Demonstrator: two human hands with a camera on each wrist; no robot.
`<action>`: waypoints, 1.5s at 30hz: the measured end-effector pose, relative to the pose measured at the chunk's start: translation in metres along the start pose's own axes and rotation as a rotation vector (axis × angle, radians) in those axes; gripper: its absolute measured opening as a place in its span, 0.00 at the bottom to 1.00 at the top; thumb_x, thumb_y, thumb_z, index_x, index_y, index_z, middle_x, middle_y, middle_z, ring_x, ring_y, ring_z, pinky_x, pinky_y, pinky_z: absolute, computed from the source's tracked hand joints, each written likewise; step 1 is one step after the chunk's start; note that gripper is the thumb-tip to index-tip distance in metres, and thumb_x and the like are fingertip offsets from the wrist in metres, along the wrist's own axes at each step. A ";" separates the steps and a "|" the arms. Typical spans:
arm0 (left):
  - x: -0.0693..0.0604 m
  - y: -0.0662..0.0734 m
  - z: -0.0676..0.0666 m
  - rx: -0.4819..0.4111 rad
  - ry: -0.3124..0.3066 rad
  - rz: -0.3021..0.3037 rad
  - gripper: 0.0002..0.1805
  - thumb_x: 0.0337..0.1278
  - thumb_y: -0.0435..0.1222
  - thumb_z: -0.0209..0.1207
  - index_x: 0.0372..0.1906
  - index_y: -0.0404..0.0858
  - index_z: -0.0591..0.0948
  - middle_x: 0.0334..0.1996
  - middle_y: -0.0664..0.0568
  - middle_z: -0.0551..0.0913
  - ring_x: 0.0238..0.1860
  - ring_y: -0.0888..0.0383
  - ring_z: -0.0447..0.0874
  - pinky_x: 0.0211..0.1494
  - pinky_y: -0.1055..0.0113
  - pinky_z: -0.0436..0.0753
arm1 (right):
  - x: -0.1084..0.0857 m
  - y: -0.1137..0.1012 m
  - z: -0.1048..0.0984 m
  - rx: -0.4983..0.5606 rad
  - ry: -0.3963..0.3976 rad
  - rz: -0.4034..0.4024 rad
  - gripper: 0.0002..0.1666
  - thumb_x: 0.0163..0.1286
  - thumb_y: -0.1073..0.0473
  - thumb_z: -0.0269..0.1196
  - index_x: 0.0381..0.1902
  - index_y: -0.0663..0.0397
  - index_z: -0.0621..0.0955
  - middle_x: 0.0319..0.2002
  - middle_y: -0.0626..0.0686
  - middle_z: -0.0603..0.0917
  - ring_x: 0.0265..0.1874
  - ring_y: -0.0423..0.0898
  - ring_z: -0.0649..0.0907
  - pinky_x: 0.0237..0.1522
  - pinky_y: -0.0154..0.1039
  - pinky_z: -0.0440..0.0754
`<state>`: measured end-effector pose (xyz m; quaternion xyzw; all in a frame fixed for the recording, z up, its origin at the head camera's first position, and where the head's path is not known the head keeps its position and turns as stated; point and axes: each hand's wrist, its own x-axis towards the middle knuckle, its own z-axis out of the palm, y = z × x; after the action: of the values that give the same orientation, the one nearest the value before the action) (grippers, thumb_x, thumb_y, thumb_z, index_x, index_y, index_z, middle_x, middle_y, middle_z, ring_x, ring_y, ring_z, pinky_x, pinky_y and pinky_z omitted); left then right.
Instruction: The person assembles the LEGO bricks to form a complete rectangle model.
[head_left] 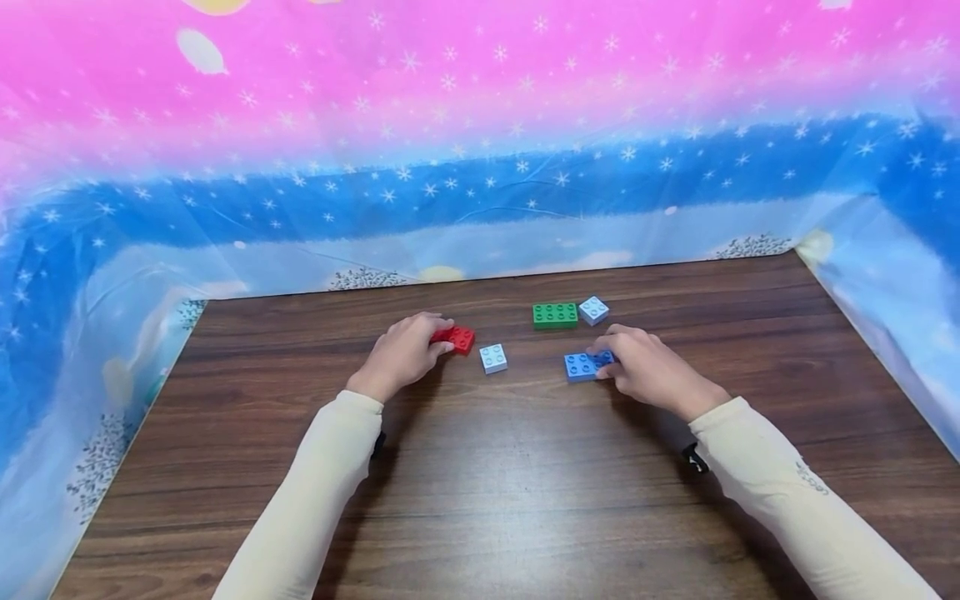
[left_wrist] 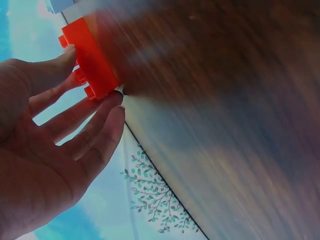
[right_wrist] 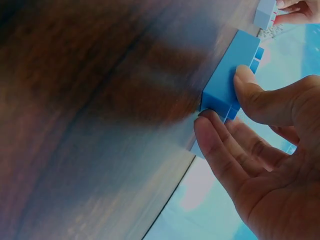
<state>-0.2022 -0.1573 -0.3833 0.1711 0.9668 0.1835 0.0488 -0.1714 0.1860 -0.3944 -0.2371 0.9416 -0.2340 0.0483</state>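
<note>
On the left, my left hand [head_left: 406, 352] holds a red toy building brick [head_left: 462, 338] between thumb and fingers; the brick sits on the wooden table. The left wrist view shows the thumb on the studded side of the red brick [left_wrist: 90, 57], fingers at its far side and end. To the right, my right hand [head_left: 647, 367] grips one end of a blue building brick [head_left: 580, 367]. In the right wrist view the thumb presses against the side of the blue brick [right_wrist: 231, 75]. Between the hands lies a small pale blue-white square brick [head_left: 493, 358], touched by neither.
A green brick [head_left: 555, 315] lies farther back, with a second pale square brick [head_left: 594, 310] right beside it. Patterned pink and blue cloth [head_left: 465, 192] rises behind the brown table [head_left: 495, 500] and along both its sides.
</note>
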 end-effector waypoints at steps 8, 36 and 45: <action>-0.015 -0.002 -0.002 0.007 -0.041 -0.036 0.24 0.68 0.38 0.64 0.66 0.35 0.79 0.63 0.41 0.79 0.63 0.44 0.77 0.58 0.46 0.78 | -0.004 0.002 0.001 0.014 -0.004 0.022 0.15 0.69 0.68 0.67 0.53 0.65 0.85 0.45 0.57 0.82 0.38 0.48 0.80 0.41 0.46 0.81; -0.049 0.021 0.006 -0.027 -0.058 0.041 0.18 0.60 0.35 0.71 0.56 0.39 0.86 0.46 0.47 0.86 0.22 0.58 0.67 0.26 0.64 0.68 | -0.018 -0.001 0.002 0.089 -0.034 -0.045 0.20 0.68 0.64 0.69 0.56 0.64 0.83 0.44 0.54 0.83 0.33 0.43 0.77 0.34 0.38 0.78; -0.044 0.039 0.018 -0.037 -0.052 0.110 0.19 0.59 0.33 0.71 0.55 0.37 0.86 0.47 0.48 0.86 0.28 0.60 0.75 0.37 0.61 0.78 | -0.018 -0.004 0.004 0.142 -0.047 -0.060 0.18 0.67 0.67 0.69 0.53 0.67 0.82 0.39 0.54 0.85 0.35 0.42 0.82 0.35 0.39 0.81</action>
<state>-0.1461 -0.1327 -0.3846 0.2276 0.9508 0.1991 0.0668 -0.1534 0.1896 -0.3970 -0.2668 0.9138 -0.2957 0.0799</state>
